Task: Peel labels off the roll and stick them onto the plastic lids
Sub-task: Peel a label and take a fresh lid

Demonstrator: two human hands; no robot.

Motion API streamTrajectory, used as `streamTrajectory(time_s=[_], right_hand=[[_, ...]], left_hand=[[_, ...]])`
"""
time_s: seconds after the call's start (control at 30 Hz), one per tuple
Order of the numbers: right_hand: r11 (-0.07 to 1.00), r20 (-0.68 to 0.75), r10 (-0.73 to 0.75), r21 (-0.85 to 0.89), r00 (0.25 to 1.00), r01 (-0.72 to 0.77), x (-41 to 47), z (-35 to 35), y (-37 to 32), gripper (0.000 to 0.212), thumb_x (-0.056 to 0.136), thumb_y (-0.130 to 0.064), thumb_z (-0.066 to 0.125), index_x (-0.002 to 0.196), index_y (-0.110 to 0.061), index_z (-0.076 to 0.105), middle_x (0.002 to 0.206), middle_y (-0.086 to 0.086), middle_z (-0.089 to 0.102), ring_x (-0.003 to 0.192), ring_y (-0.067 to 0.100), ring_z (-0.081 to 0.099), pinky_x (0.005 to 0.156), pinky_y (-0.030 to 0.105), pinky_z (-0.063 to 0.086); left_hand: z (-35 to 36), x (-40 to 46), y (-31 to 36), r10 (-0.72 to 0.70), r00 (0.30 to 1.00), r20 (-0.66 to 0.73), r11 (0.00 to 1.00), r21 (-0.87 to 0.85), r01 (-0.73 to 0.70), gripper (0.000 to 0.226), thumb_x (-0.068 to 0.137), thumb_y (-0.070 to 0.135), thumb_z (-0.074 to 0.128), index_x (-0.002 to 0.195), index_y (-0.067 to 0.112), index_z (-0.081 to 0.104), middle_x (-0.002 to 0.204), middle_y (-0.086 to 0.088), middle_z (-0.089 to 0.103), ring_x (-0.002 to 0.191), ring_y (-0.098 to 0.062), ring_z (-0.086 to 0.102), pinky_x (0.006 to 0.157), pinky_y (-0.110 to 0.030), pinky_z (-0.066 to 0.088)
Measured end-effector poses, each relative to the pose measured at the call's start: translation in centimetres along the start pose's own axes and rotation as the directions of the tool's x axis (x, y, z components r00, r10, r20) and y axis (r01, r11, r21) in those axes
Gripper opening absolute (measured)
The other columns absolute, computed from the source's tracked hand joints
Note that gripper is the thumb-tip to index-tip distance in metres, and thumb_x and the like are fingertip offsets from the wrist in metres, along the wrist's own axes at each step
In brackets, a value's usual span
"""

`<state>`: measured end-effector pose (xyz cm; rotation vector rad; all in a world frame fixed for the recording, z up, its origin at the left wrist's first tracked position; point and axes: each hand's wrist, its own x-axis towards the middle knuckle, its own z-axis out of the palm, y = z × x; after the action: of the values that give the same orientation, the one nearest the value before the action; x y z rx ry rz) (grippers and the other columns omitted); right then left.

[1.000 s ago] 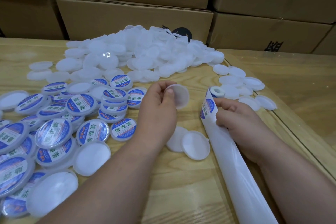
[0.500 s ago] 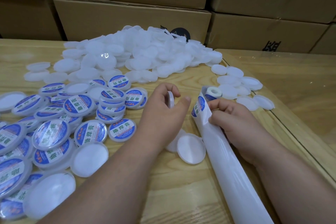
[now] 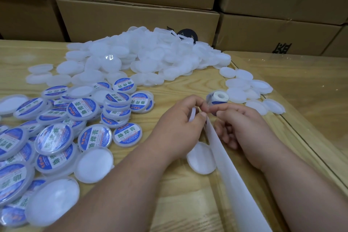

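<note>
While left hand pinches blank lid edge-on, right hand pinches backing strip just below label roll; labelled lids left of left hand, unlabelled pile beyond, spare lid beneath wrists.

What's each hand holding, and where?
Left hand pinches a blank lid by its rim. Right hand grips the label strip near the roll.

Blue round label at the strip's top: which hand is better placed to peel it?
Right. The right hand pinches at the white backing strip beside the label roll; the left hand holds a white plastic lid.
</note>
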<state>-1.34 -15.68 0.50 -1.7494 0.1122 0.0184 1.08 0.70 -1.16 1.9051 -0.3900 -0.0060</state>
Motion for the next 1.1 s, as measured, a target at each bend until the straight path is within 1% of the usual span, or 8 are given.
streamTrajectory(time_s=[0.2, 0.33, 0.57, 0.77, 0.83, 0.9, 1.0, 1.1], right_hand=[[0.999, -0.097, 0.039, -0.003, 0.995, -0.039, 0.5, 0.0, 0.2, 0.029, 0.094, -0.009, 0.053, 0.110, -0.024, 0.071, 0.056, 0.004, 0.060, 0.044, 0.013, 0.045, 0.036, 0.023, 0.032], [0.999, -0.094, 0.034, -0.021, 0.995, -0.036, 0.6, -0.1, 0.4, 0.029, 0.093, -0.011, 0.054, 0.112, -0.025, 0.073, 0.055, 0.000, 0.059, 0.043, 0.011, 0.047, 0.037, 0.022, 0.035], [0.999, -0.104, 0.046, 0.029, 0.994, -0.043, 0.8, -0.3, 0.6, 0.031, 0.094, -0.008, 0.053, 0.115, -0.022, 0.069, 0.054, 0.004, 0.060, 0.042, 0.012, 0.045, 0.036, 0.023, 0.033], [0.997, -0.121, 0.057, 0.050, 0.991, -0.052, 1.1, -0.6, 0.6, 0.039, 0.092, -0.011, 0.054, 0.121, -0.037, 0.057, 0.057, 0.004, 0.061, 0.043, 0.012, 0.048, 0.036, 0.024, 0.036], [0.997, -0.121, 0.050, 0.064, 0.991, -0.042, 1.0, -0.5, 0.5, 0.029, 0.088, -0.018, 0.058, 0.109, -0.038, 0.059, 0.059, 0.004, 0.063, 0.044, 0.012, 0.049, 0.037, 0.024, 0.036], [0.998, -0.113, 0.031, 0.063, 0.993, -0.023, 0.8, -0.3, 0.3, 0.020, 0.080, -0.033, 0.062, 0.099, -0.029, 0.065, 0.064, 0.004, 0.064, 0.046, 0.012, 0.050, 0.037, 0.025, 0.035], [1.000, -0.059, -0.030, -0.013, 0.998, 0.029, 0.4, -0.1, 0.3, 0.037, 0.078, -0.051, 0.066, 0.082, -0.015, 0.070, 0.062, 0.005, 0.060, 0.048, 0.014, 0.048, 0.039, 0.024, 0.034], [0.998, 0.034, -0.053, -0.024, 0.998, 0.054, -0.2, 0.0, 0.0, 0.054, 0.079, -0.063, 0.066, 0.088, -0.011, 0.075, 0.064, 0.022, 0.055, 0.055, 0.025, 0.050, 0.051, 0.029, 0.039]], left_hand=[[-0.1, -0.2, 0.2, 0.011, 0.999, 0.045, 1.000, 0.016, -0.011, 0.018, 0.096, 0.021, 0.052, 0.090, 0.036, 0.058, 0.086, 0.009, 0.063, 0.073, -0.008, 0.055, 0.072, -0.032, 0.049], [-0.1, -0.4, 0.4, 0.018, 0.991, 0.131, 0.999, 0.030, -0.022, 0.037, 0.089, 0.010, 0.049, 0.095, 0.045, 0.061, 0.077, 0.015, 0.059, 0.061, -0.003, 0.049, 0.059, -0.024, 0.042], [0.0, -0.4, 0.5, 0.014, 0.992, 0.123, 0.995, 0.100, -0.027, 0.021, 0.087, 0.015, 0.053, 0.085, 0.036, 0.057, 0.084, 0.011, 0.060, 0.075, -0.007, 0.055, 0.067, -0.029, 0.044], [0.0, -0.5, 0.4, 0.018, 0.992, 0.122, 0.998, 0.058, -0.025, 0.020, 0.087, 0.013, 0.053, 0.085, 0.033, 0.057, 0.072, 0.017, 0.055, 0.065, -0.004, 0.048, 0.061, -0.027, 0.038], [0.0, -0.5, 0.3, 0.018, 0.992, 0.126, 0.998, 0.056, -0.025, 0.020, 0.087, 0.013, 0.053, 0.086, 0.032, 0.057, 0.067, 0.019, 0.052, 0.061, -0.004, 0.045, 0.060, -0.026, 0.035], [-0.1, -0.5, 0.3, 0.016, 0.992, 0.129, 0.999, 0.040, -0.022, 0.019, 0.087, 0.015, 0.053, 0.086, 0.033, 0.057, 0.066, 0.020, 0.052, 0.060, -0.004, 0.044, 0.059, -0.026, 0.036], [-0.1, -0.5, 0.4, 0.041, 0.994, 0.105, 0.999, -0.001, -0.041, 0.015, 0.092, 0.021, 0.057, 0.092, 0.036, 0.059, 0.076, 0.018, 0.062, 0.069, -0.003, 0.054, 0.065, -0.029, 0.043], [0.0, -0.4, 0.5, 0.050, 0.996, 0.080, 0.998, -0.042, -0.047, 0.019, 0.093, 0.028, 0.060, 0.104, 0.043, 0.057, 0.090, 0.010, 0.068, 0.085, -0.011, 0.066, 0.079, -0.039, 0.054]])
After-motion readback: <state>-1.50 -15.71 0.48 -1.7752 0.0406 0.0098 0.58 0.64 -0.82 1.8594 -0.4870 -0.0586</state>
